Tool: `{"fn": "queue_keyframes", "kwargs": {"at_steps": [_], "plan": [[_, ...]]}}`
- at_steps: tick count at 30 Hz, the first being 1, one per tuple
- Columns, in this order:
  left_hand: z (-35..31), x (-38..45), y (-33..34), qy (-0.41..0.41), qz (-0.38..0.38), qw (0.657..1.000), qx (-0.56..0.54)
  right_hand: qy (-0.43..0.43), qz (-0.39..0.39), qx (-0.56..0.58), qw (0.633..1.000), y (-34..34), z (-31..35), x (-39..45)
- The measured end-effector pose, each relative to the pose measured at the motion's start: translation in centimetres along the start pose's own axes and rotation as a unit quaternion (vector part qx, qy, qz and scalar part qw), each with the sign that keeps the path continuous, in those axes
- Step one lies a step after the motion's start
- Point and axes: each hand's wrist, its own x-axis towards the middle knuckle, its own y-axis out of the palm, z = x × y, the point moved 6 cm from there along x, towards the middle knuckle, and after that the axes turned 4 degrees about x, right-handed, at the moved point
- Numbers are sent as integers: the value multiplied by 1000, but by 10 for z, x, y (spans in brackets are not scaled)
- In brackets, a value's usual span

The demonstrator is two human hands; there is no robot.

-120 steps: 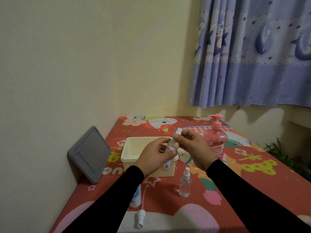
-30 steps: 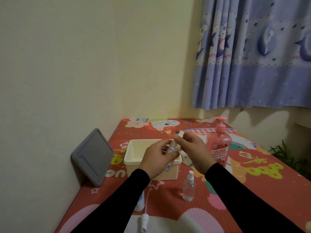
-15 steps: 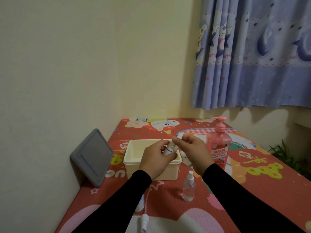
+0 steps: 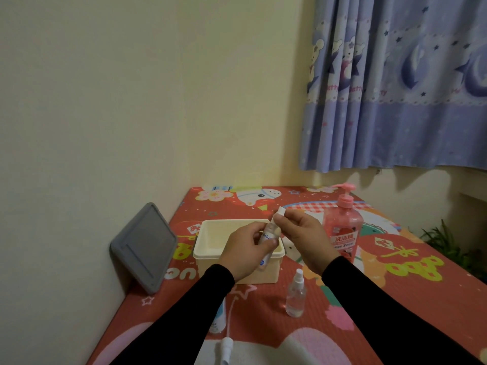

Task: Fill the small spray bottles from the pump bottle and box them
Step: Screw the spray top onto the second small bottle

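Note:
My left hand (image 4: 243, 250) grips a small clear spray bottle (image 4: 268, 237) with a blue-printed label, held above the front right corner of the cream plastic box (image 4: 210, 239). My right hand (image 4: 303, 238) pinches the white spray cap (image 4: 278, 214) at the bottle's top. A pink pump bottle (image 4: 342, 227) stands upright just right of my right hand. A second small clear spray bottle (image 4: 296, 295) with its cap on stands on the mat in front of the box. A third small bottle (image 4: 218, 321) stands partly hidden behind my left forearm, and a loose white spray head with tube (image 4: 226, 346) lies near it.
A grey tablet (image 4: 145, 246) leans against the wall on the left. The red cartoon-printed mat (image 4: 395, 299) covers the table, whose right edge falls away toward a green plant (image 4: 448, 243). A blue curtain (image 4: 395, 88) hangs at the back right.
Both hands have stayed at the box's corner with the small bottle. My right fingers have shifted slightly on the white cap; the view has barely moved.

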Motion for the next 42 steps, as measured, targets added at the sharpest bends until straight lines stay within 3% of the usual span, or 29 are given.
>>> {"fn": "queue_keyframes", "kwargs": {"at_steps": [3,5,11,16,33,37,42], "plan": [[-4,-3,-2,0,-60,997,55,-8,-27,-6,1000,0,-3,0],[-4,-3,-1,0,-57,997,51,-10,-24,-11,1000,-1,-2,0],[-6,2,4,3,102,991,-86,30,55,16,998,0,5,4],[-8,1,5,-3,137,985,-109,34,64,2,997,-1,8,8],[-3,2,7,27,-22,998,45,8,5,-64,998,-4,-4,4],[-1,2,10,18,-24,997,71,10,7,-61,998,-6,-7,4],[11,0,14,-31,-9,999,25,7,28,-114,993,-8,-11,0]]}}
